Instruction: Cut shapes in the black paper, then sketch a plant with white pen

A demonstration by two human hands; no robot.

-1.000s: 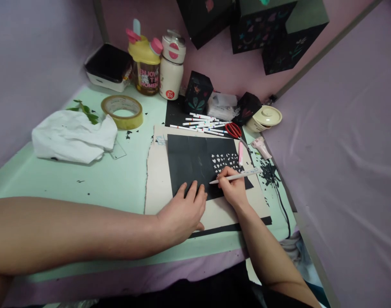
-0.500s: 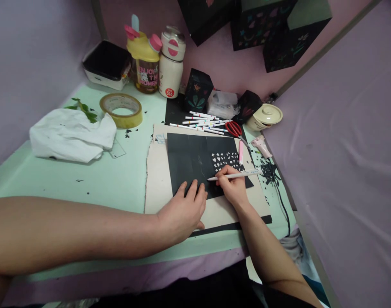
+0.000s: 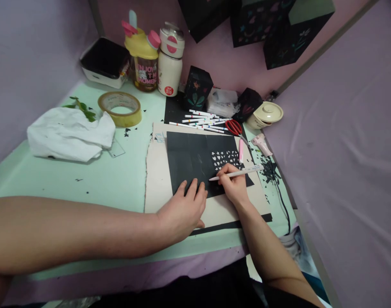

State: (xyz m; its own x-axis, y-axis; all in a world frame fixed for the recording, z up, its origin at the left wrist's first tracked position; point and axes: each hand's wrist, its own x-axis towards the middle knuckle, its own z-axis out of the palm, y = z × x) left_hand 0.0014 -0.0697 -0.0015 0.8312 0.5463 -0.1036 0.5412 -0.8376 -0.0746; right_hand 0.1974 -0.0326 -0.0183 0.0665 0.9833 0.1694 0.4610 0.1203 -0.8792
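Note:
A sheet of black paper (image 3: 189, 158) lies on a pale board (image 3: 157, 184), with rows of small cut-out stars, hearts and other shapes at its right. My left hand (image 3: 185, 209) rests flat with spread fingers, its fingertips on the lower edge of the black paper. A white pen (image 3: 247, 170) is gripped in my right hand (image 3: 233, 186), its tip at the paper's surface just right of my left fingertips. Faint light lines show on the paper above the pen tip. Beside the cut-outs lies a pink marker (image 3: 241, 150).
Behind the board lie white markers (image 3: 205, 121) and red-handled scissors (image 3: 234, 127). Tape (image 3: 131, 116), a white cloth (image 3: 70, 137) and bottles (image 3: 170, 64) stand left. Black scraps (image 3: 270, 171), a pink tool (image 3: 262, 144) and a lidded bowl (image 3: 266, 113) are right.
The pen has tilted slightly and its tip has shifted a little to the right. My left hand stays in place on the paper. The view has moved very slightly.

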